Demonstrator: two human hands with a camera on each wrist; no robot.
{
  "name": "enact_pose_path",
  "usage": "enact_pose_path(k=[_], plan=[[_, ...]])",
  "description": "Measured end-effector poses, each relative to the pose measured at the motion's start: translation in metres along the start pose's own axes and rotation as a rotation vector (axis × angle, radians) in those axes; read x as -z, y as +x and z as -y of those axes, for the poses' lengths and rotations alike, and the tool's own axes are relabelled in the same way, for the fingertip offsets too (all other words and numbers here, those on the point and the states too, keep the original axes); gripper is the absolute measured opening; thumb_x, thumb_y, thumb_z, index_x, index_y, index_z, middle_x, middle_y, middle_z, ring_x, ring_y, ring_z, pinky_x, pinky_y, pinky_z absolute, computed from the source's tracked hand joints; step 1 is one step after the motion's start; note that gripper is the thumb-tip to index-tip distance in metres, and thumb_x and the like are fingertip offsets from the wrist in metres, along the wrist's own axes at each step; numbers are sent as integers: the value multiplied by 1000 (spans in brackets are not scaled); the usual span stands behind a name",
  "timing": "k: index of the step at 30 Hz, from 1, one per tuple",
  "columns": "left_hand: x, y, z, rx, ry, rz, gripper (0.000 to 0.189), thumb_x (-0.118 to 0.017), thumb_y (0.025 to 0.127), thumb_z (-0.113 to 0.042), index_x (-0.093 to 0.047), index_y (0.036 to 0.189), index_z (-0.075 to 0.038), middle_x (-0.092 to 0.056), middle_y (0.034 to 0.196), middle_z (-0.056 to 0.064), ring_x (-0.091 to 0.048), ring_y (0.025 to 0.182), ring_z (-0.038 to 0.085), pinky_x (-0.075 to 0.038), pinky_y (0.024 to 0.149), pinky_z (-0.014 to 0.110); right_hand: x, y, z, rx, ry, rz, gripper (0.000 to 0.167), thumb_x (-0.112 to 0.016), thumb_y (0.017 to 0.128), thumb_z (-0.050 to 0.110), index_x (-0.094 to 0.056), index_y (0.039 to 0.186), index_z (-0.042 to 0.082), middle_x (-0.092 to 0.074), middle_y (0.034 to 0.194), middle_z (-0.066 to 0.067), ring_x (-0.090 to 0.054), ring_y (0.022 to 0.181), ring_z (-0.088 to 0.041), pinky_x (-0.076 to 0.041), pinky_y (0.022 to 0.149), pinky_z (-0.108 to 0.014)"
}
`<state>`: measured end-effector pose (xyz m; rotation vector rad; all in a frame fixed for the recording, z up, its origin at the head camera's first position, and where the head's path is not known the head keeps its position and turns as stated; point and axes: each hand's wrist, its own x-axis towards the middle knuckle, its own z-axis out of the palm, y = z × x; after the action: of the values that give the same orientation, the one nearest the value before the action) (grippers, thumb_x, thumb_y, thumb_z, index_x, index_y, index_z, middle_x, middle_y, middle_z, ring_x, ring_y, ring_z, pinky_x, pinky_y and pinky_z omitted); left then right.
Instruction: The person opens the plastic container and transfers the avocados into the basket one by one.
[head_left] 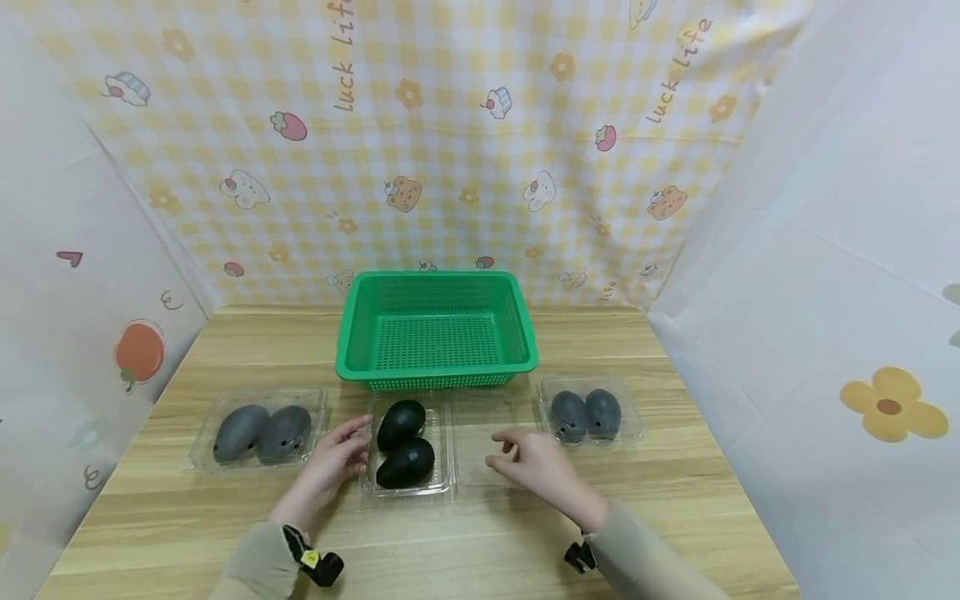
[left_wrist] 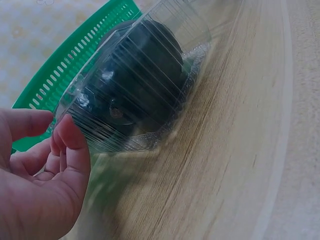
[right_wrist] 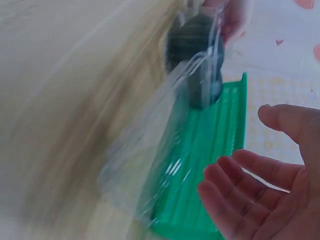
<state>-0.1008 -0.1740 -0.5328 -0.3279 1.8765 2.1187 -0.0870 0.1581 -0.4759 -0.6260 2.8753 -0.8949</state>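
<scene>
A clear plastic clamshell box [head_left: 444,486] stands at the middle of the table, holding two dark avocados [head_left: 406,464]. Its transparent lid [head_left: 474,454] is folded back flat to the right. At the box's left rim is my left hand [head_left: 337,457]; in the left wrist view its thumb and fingertips pinch the plastic edge. My right hand [head_left: 542,467] hovers over the lid, thumb and fingers apart. The right wrist view, partly blurred, shows that hand [right_wrist: 260,195] with bent, spread fingers and nothing in them.
Behind the box stands a green perforated basket [head_left: 435,371]. Closed clear boxes, each with two dark avocados, sit on either side: a left box [head_left: 318,400] and a right box [head_left: 633,417]. Fabric curtains [head_left: 465,150] enclose the wooden table [head_left: 420,550].
</scene>
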Motion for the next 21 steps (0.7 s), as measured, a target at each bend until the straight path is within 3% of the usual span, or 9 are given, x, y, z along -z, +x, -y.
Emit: enact_pose_path(k=[9,16,21], plan=[[0,-3,-2,12,19,2,53,-51,100,-10,-32,148,4,-49,95,0,-52,76,10,-49,63,23,-6,23,26,271,-23,104,38,-71,87,28,-67,121,10,-67,111,-2,-63,91,-13,-52,77,-24],[0,-3,-1,10,8,0,54,-53,99,-10,-33,147,4,-50,93,0,-52,75,10,-48,63,23,-13,39,38,442,-83,225,46,-71,87,26,-61,131,17,-58,131,-1,-51,123,-15,-41,103,-30],[0,-3,0,9,23,-3,53,-52,100,-10,-33,147,4,-49,95,1,-52,77,12,-49,63,24,-20,49,43,519,-134,280,52,-72,87,23,-57,136,19,-54,138,-1,-46,128,-16,-37,106,-29]])
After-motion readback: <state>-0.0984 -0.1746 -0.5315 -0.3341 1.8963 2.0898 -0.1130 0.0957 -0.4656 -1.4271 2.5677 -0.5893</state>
